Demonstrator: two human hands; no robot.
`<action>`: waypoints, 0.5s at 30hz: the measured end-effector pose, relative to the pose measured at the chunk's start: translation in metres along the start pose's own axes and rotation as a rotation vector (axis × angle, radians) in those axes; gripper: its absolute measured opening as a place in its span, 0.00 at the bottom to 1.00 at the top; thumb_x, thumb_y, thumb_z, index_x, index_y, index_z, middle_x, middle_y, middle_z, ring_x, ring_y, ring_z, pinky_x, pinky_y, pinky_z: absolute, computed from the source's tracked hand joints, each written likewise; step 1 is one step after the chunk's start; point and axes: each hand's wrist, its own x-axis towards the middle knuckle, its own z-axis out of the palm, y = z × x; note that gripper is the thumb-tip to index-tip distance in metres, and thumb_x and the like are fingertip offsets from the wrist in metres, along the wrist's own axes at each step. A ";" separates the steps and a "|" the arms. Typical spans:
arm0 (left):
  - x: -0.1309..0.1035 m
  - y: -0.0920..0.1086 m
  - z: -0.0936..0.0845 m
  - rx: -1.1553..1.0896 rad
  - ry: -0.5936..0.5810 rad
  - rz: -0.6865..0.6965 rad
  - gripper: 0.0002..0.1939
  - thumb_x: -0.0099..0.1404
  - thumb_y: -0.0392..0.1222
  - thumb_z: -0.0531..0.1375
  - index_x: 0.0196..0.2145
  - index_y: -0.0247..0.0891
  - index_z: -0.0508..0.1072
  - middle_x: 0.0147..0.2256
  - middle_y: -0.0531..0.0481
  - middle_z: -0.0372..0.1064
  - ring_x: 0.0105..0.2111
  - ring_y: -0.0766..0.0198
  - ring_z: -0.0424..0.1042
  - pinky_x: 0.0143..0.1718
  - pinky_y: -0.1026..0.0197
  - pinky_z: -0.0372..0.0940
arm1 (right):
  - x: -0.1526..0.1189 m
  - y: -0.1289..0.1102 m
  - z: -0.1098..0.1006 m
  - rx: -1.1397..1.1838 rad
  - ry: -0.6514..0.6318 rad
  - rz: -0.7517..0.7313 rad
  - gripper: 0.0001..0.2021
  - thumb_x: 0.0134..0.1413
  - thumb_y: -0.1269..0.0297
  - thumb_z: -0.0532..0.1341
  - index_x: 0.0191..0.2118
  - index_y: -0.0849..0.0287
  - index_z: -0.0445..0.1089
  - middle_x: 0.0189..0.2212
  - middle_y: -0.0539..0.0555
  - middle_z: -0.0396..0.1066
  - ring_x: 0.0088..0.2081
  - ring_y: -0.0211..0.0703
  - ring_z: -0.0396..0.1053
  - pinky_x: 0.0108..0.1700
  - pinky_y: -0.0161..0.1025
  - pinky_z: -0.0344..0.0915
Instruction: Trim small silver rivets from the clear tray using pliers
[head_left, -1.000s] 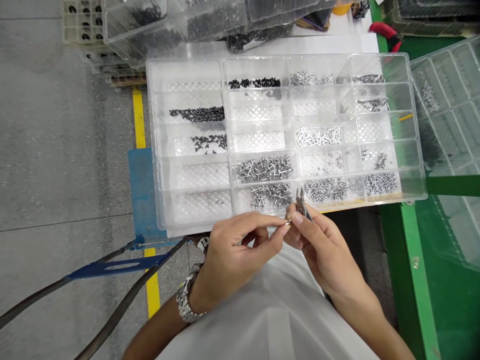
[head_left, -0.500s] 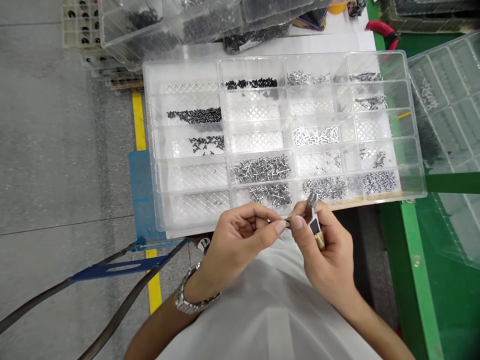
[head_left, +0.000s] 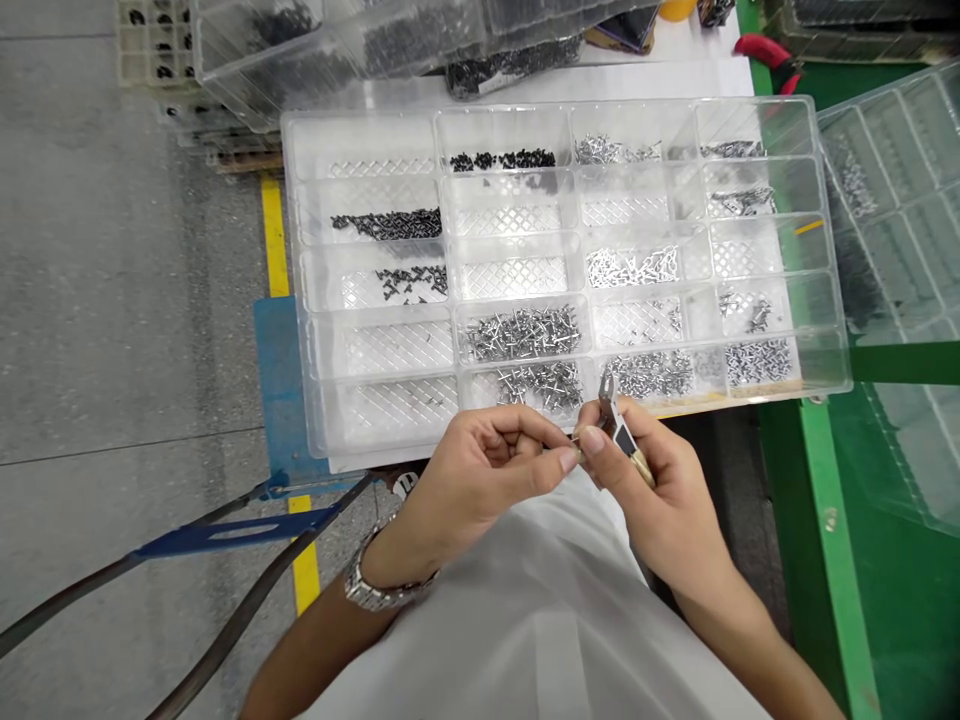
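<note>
One small part (head_left: 573, 438): my left hand (head_left: 480, 480) pinches it; my right hand (head_left: 660, 495) grips pliers (head_left: 621, 432) at the tray's near edge (head_left: 375, 447).

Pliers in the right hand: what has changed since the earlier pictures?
The pliers have turned in the right hand: their tip swung right, then partly back left, and more handle shows than at first. Nothing was visibly taken up or let go. The left hand still pinches a tiny piece; the compartment tray stayed put.
</note>
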 end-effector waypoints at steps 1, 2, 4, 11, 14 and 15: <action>0.000 -0.001 0.000 0.009 -0.001 0.003 0.11 0.67 0.46 0.77 0.35 0.38 0.84 0.22 0.59 0.51 0.26 0.70 0.47 0.28 0.60 0.44 | 0.000 0.002 -0.001 0.043 -0.015 0.038 0.11 0.78 0.53 0.66 0.42 0.52 0.74 0.30 0.46 0.59 0.33 0.40 0.55 0.35 0.39 0.55; 0.000 -0.001 -0.001 0.015 -0.003 0.006 0.10 0.67 0.46 0.77 0.35 0.38 0.84 0.22 0.60 0.50 0.25 0.70 0.46 0.28 0.60 0.43 | 0.000 0.004 -0.001 0.095 -0.028 0.074 0.11 0.78 0.52 0.66 0.42 0.52 0.75 0.31 0.47 0.59 0.33 0.40 0.55 0.36 0.39 0.55; 0.000 -0.001 -0.001 0.016 -0.007 0.015 0.09 0.67 0.45 0.77 0.35 0.38 0.85 0.21 0.61 0.48 0.25 0.71 0.45 0.28 0.60 0.43 | 0.001 0.007 -0.002 0.222 -0.051 0.131 0.11 0.77 0.52 0.67 0.43 0.52 0.76 0.31 0.47 0.59 0.34 0.40 0.54 0.36 0.39 0.55; 0.001 -0.003 -0.003 0.008 -0.004 0.020 0.08 0.67 0.45 0.77 0.35 0.40 0.85 0.22 0.60 0.49 0.25 0.70 0.46 0.28 0.60 0.43 | 0.003 0.005 0.001 0.427 -0.096 0.244 0.11 0.77 0.53 0.67 0.42 0.54 0.77 0.29 0.46 0.58 0.32 0.38 0.53 0.37 0.39 0.54; 0.001 -0.002 -0.002 0.006 0.021 0.021 0.10 0.67 0.47 0.77 0.34 0.40 0.85 0.22 0.59 0.52 0.25 0.69 0.49 0.28 0.59 0.45 | 0.004 0.004 0.003 0.475 -0.106 0.255 0.12 0.77 0.54 0.67 0.41 0.55 0.77 0.28 0.46 0.58 0.31 0.38 0.53 0.37 0.39 0.54; 0.001 -0.002 -0.002 0.007 0.029 0.023 0.10 0.66 0.47 0.77 0.34 0.40 0.85 0.22 0.58 0.53 0.25 0.69 0.49 0.28 0.59 0.45 | 0.003 0.005 0.003 0.487 -0.109 0.254 0.12 0.77 0.54 0.67 0.41 0.55 0.77 0.28 0.46 0.59 0.31 0.38 0.53 0.37 0.39 0.54</action>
